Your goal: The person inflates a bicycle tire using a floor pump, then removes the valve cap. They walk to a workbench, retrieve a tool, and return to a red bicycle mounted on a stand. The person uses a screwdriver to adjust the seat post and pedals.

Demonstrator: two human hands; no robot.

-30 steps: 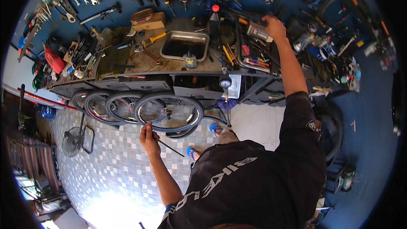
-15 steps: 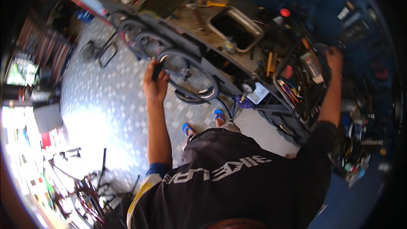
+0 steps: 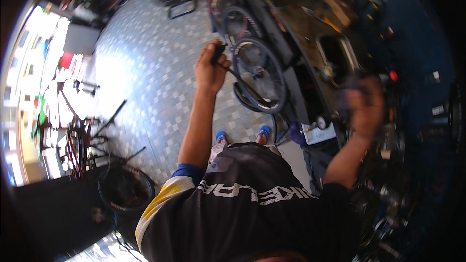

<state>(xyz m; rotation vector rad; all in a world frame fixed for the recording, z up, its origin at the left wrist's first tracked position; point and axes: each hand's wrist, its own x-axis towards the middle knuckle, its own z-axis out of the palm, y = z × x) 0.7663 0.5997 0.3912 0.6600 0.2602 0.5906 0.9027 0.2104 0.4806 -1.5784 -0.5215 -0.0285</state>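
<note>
My left hand is raised in front of me, over the tiled floor, its fingers closed round a small black object. The kind of that object is hard to make out. My right hand is smeared by motion above the workbench. Its fingers are bent round a dark, cloth-like thing, whose edges are too blurred to name it surely. Below and beyond my left hand, bicycle wheels with black tyres lean along the bench's side.
The long workbench runs along my right, bearing a metal tray, a cardboard box and tools. A round gauge and a purple cloth are at its near edge. Bicycle frames and a wheel stand on the left.
My view has turned toward the right. My right hand has come back from the bench's far side with the dark thing. The left hand still holds the black object.
</note>
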